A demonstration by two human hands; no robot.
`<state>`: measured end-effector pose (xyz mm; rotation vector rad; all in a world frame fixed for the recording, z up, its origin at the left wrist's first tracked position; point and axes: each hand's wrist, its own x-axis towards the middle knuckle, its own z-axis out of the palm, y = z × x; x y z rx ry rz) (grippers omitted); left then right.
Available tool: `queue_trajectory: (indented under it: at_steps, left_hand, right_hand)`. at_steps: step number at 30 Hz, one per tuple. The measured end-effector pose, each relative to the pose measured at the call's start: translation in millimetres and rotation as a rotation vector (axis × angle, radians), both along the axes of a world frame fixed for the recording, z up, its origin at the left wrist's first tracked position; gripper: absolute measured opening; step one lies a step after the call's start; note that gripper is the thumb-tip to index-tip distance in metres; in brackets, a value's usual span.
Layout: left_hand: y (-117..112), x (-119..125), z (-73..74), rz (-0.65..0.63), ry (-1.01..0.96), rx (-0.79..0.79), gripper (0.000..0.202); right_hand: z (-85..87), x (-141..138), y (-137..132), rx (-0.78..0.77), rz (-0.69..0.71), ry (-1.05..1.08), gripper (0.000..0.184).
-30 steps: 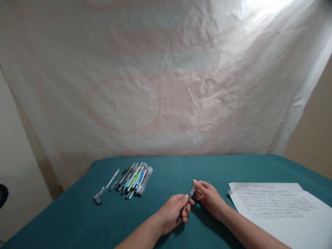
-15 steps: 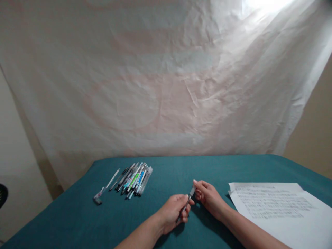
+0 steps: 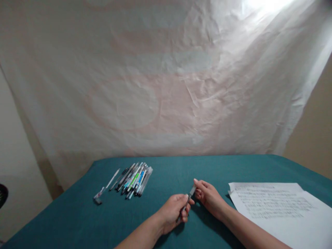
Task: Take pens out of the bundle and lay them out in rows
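Note:
Both my hands hold one pen [image 3: 190, 194] above the teal table [image 3: 77, 221], near its middle. My left hand [image 3: 173, 211] is closed round the pen's lower barrel. My right hand [image 3: 209, 197] pinches the pen's upper end between thumb and fingers. The pen is slim, clear and dark, tilted up to the right. A pile of several pens [image 3: 135, 180] lies on the cloth to the left of my hands, apart from them.
A single white pen [image 3: 107, 186] with a dark end lies left of the pile. Sheets of written paper [image 3: 275, 207] lie at the right. A crumpled white sheet [image 3: 160, 79] hangs behind the table. A dark object [image 3: 2, 195] shows at the left edge.

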<state>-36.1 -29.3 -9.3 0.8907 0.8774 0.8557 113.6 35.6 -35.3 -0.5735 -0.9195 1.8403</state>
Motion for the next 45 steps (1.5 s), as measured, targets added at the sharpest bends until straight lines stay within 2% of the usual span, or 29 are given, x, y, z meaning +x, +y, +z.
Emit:
queue_trajectory:
  at_steps: [5, 10, 18, 23, 28, 40, 45]
  left_hand:
    - [0.4, -1.0, 0.5, -0.004, 0.006, -0.008, 0.036]
    - [0.8, 0.0, -1.0, -0.008, -0.013, -0.003, 0.036]
    - [-0.5, -0.4, 2.6, -0.007, 0.009, 0.000, 0.037]
    - [-0.4, -1.1, 3.9, -0.025, 0.026, -0.009, 0.037]
    - [-1.0, 0.0, 5.2, -0.028, 0.023, 0.006, 0.035]
    - [-0.7, 2.2, 3.8, 0.019, 0.060, 0.034, 0.036]
    - [-0.4, 0.4, 4.7, -0.056, 0.081, 0.007, 0.031]
  right_hand:
    - [3.6, 2.1, 0.8, -0.004, 0.004, 0.005, 0.014]
    - [7.1, 1.8, -0.1, -0.046, 0.015, -0.004, 0.020]
    - [4.4, -0.2, -1.5, 0.007, -0.053, -0.054, 0.018]
    - [6.5, 3.9, 1.0, -0.073, -0.013, 0.010, 0.017]
    - [9.3, 3.9, -0.3, -0.077, 0.029, 0.028, 0.017]
    - [3.2, 2.5, 2.7, -0.060, -0.073, 0.038, 0.015]
    - [3.9, 5.0, 5.2, -0.089, -0.122, 0.058, 0.015]
